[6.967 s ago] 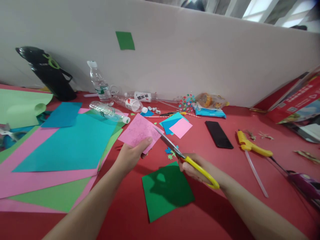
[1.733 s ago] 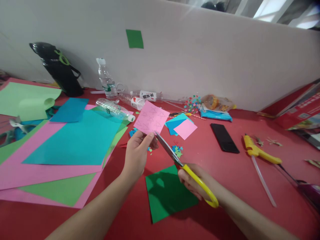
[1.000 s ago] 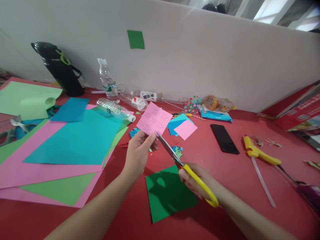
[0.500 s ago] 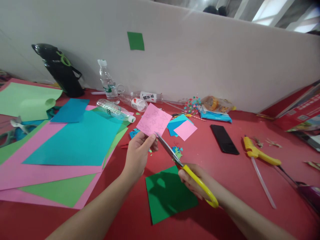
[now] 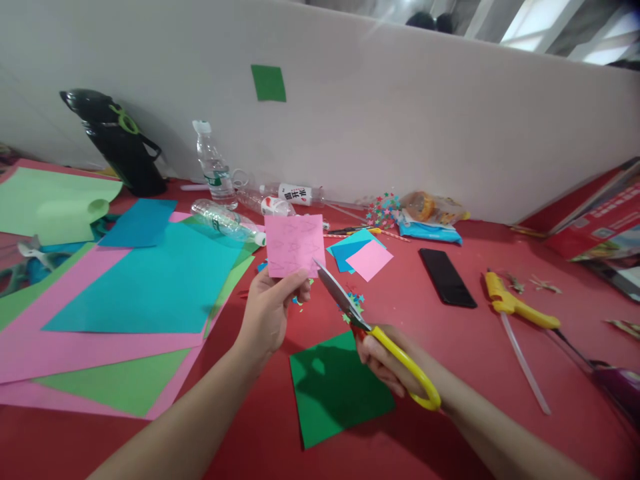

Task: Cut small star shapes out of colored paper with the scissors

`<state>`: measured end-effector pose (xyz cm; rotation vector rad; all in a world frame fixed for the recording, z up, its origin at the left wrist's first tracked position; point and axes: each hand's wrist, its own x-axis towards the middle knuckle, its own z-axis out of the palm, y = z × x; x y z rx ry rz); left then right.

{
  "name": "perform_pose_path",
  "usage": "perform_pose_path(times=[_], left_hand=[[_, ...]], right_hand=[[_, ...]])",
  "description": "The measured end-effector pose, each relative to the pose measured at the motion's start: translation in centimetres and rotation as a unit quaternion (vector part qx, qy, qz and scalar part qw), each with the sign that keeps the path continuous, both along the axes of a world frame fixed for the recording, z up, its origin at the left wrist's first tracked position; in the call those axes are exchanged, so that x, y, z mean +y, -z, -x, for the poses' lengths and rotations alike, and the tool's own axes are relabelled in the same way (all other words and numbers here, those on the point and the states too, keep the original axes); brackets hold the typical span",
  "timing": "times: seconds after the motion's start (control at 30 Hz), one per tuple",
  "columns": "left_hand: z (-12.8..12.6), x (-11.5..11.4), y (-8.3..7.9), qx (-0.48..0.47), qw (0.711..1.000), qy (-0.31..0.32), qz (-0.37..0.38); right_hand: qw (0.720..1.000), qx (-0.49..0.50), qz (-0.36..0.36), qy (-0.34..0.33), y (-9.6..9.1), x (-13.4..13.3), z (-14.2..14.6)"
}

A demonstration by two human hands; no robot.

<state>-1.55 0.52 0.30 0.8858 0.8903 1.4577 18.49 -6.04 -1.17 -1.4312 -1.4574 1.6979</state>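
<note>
A square of pink paper (image 5: 294,241) with several stars drawn on it is pinched at its lower edge by my left hand (image 5: 270,303). My right hand (image 5: 387,363) grips yellow-handled scissors (image 5: 345,300), their tips at the paper's lower right corner. Whether the blades touch the paper I cannot tell. Below the scissors lies a dark green square of paper (image 5: 340,393), partly in the hands' shadow. Small cut paper stars (image 5: 356,303) in blue and green lie behind the blades. Just beyond them are a pink square (image 5: 370,260) and blue squares (image 5: 343,253).
Large coloured sheets (image 5: 145,287) cover the left side. Plastic bottles (image 5: 215,170) and a black flask (image 5: 117,143) stand or lie along the wall. To the right are a phone (image 5: 447,278) and a yellow glue gun (image 5: 520,308) with its cord.
My left hand has turned the pink paper from a tilted position to nearly upright and shifted slightly left and down. The scissors have hardly moved.
</note>
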Motion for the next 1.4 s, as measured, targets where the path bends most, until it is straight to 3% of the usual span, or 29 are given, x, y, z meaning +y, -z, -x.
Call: perform_pose_path(times=[0.43,0.77,1.1,1.4], left_hand=[[0.6,0.2,-0.4,0.052,0.998,0.009,-0.023],[1.7,1.0,0.3,0.072,0.996,0.031,-0.047],[0.8,0.5,0.3,0.038,0.999,0.023,-0.026],[-1.4,-1.1,0.4,-0.054,0.999,0.000,0.000]], right_hand=[[0.999,-0.001,-0.029,-0.035,0.1,0.3,-0.6],[1.000,-0.015,0.002,-0.004,0.1,0.2,-0.3],[0.999,0.027,-0.025,-0.018,0.1,0.0,0.0],[0.998,0.037,0.008,0.042,0.0,-0.9,1.4]])
